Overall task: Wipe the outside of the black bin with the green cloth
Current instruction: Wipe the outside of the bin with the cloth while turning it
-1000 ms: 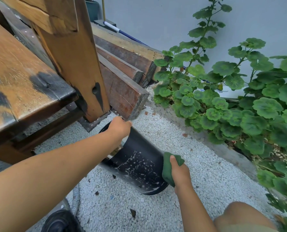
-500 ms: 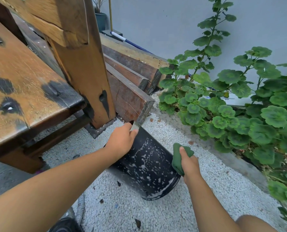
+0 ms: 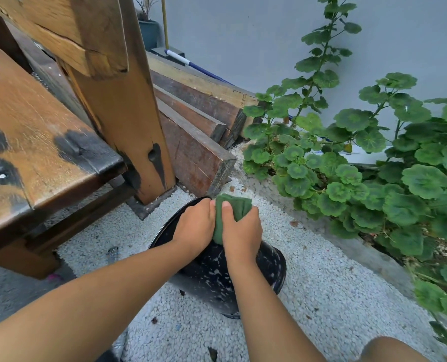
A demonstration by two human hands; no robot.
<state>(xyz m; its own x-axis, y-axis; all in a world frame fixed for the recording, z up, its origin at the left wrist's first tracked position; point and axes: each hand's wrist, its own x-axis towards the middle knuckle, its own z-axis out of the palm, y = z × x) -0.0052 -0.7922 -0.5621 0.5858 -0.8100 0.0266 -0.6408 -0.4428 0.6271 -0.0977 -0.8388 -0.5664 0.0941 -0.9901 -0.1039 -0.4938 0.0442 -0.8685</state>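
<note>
Black bin [image 3: 212,278] lies tilted on white gravel [image 3: 321,296] just in front of the wooden post [image 3: 128,121], its glossy side flecked with pale splashes. Left hand [image 3: 195,227] curls over the bin's rim. Right hand [image 3: 242,233], just beside it, clutches the bunched green cloth [image 3: 233,207] against the bin's upper side.

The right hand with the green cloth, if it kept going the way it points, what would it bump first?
Probably the dark wooden beam just past the bin's rim, though depth is hard to judge; the right hand points up-forward.
</note>
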